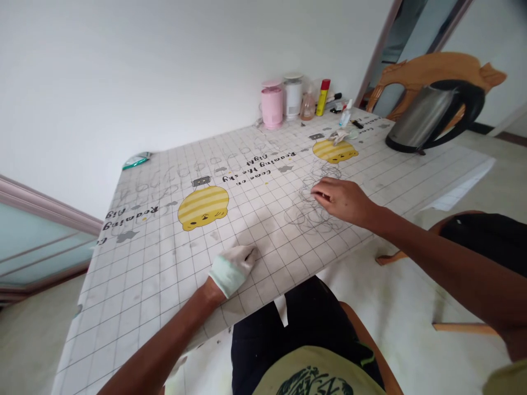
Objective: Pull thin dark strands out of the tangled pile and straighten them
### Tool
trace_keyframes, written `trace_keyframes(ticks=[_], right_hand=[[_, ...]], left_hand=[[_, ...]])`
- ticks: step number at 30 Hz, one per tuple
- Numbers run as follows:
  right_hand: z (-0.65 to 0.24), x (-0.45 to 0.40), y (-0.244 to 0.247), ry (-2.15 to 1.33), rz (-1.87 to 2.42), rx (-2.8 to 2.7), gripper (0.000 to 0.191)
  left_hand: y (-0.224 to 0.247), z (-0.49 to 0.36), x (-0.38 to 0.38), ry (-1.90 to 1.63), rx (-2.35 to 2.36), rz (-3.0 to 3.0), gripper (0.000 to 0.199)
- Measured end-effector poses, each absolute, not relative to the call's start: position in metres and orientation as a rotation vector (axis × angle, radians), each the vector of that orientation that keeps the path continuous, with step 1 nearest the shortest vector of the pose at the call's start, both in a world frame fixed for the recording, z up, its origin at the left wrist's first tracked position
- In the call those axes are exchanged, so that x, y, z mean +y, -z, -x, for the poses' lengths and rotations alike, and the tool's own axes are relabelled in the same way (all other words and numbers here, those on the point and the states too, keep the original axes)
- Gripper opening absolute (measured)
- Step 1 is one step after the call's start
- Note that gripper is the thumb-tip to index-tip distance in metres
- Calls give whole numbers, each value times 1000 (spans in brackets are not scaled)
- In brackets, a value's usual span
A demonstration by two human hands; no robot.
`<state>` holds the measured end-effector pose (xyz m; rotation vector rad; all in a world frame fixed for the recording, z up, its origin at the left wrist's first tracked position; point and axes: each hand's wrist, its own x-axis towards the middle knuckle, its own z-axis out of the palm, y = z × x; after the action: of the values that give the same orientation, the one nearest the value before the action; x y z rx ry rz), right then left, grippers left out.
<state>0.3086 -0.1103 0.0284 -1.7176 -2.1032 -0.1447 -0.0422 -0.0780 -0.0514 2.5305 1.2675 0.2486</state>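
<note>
white vinyl-looking cover (pixel 265 216), ruled into squares, stretches across the table under both hands in my head view. i have the right hand (pixel 338 200) bare and narrow, thumb and fingertips drawn together; i can't tell whether something small is pinched there or whether the tips touch the cover. the dark scribble (pixel 309 219) lies right beside it, loops spreading from its 8 o'clock around to 11, partly hidden by the fingers. at 12 o'clock from that hand sits a yellow striped bear print (pixel 334 153), with a crumpled white cloth (pixel 340 135) on its upper edge.

at the right hand's 8 o'clock, well apart, i see the left hand (pixel 234 269) in a white and mint glove, curled tight and resting on the squares; whatever it might enclose is hidden from me. another bear print (pixel 203 207) lies at that hand's 11 o'clock.

farther off, the steel kettle (pixel 426 118) stands at the right hand's 2 o'clock, and the pink canister (pixel 272 107) at its 11, near the wall.
</note>
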Motion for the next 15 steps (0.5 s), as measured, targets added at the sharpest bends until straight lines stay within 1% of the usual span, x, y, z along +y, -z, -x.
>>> trace_keyframes(ticks=[4, 7, 9, 11, 15], right_hand=[[-327, -110, -32, 28, 1779, -1849, 8], [-338, -113, -23, -219, 1776, -1593, 5], [-344, -114, -14, -452, 1730, -1403, 8], [-348, -114, -6, -655, 1652, -1228, 16], [-355, -112, 4, -872, 1466, -993, 30]], left_hand=[[51, 39, -78, -222, 1307, -2519, 37], [52, 36, -77, -221, 1332, -2521, 37], [52, 34, -76, -214, 1368, -2520, 38], [51, 32, -76, -210, 1412, -2509, 39], [49, 30, -75, -298, 1515, -2444, 35]])
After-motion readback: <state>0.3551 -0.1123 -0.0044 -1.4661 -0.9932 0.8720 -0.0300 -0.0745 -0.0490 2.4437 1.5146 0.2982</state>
